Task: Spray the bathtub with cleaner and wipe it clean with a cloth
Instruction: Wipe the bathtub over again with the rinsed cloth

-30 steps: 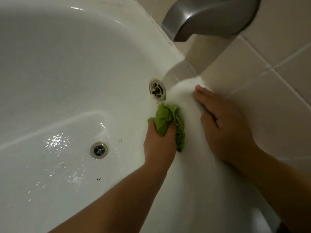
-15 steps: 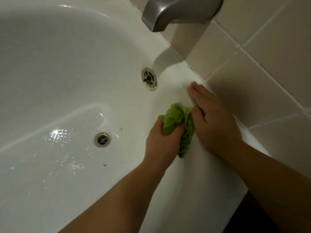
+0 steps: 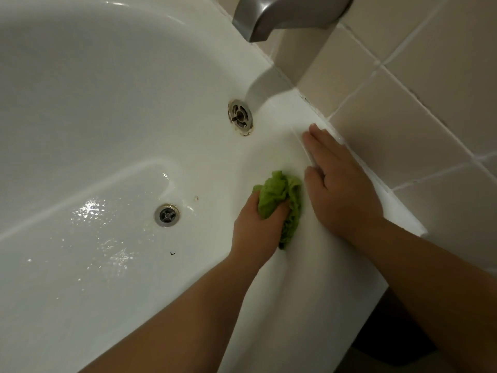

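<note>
Head view: one crumpled green cloth (image 3: 279, 196), clenched in left hand (image 3: 255, 227), presses one white bathtub (image 3: 113, 109); right hand (image 3: 341, 192) rests flat, fingers straight, on the rim. Two drains.

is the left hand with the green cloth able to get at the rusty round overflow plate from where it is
Probably yes. The left hand grips the crumpled green cloth on the tub wall just below the rusty round overflow plate, with only bare white bathtub between them.

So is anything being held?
Left hand grips the bunched green cloth at its lower part. Right hand holds nothing, resting flat on the tub.
</note>
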